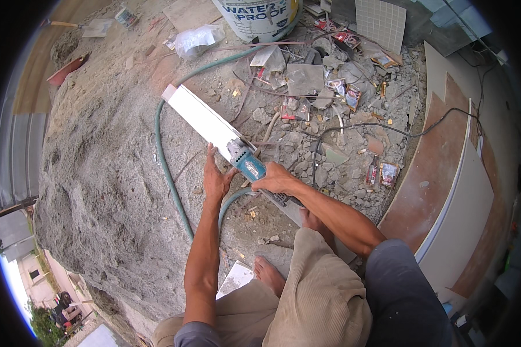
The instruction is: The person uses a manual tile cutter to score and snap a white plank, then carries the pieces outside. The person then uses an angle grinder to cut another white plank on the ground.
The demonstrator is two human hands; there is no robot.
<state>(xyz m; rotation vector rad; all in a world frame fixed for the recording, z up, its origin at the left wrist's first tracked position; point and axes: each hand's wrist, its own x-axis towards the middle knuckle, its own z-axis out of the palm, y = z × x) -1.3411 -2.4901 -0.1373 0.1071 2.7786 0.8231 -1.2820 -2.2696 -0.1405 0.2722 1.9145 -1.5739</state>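
Observation:
A teal angle grinder point(251, 168) with a grey metal head rests over the near end of a long white tile strip point(201, 117). My right hand point(276, 178) is closed around the grinder's body from the right. On the left edge of the strip, my left hand point(216, 178) has its fingers stretched out and its thumb spread toward the grinder. The fingertips seem to touch the strip. The grinder's disc cannot be made out under its head. My bare feet point(268, 275) are just below, close to the strip's near end.
A green hose point(161, 147) curves around the strip on a sand heap point(110, 173). Broken rubble and wrappers point(324, 87) lie to the right, crossed by a black cable point(382, 126). A large bucket point(257, 20) stands at the back. Large boards point(422, 173) lie at right.

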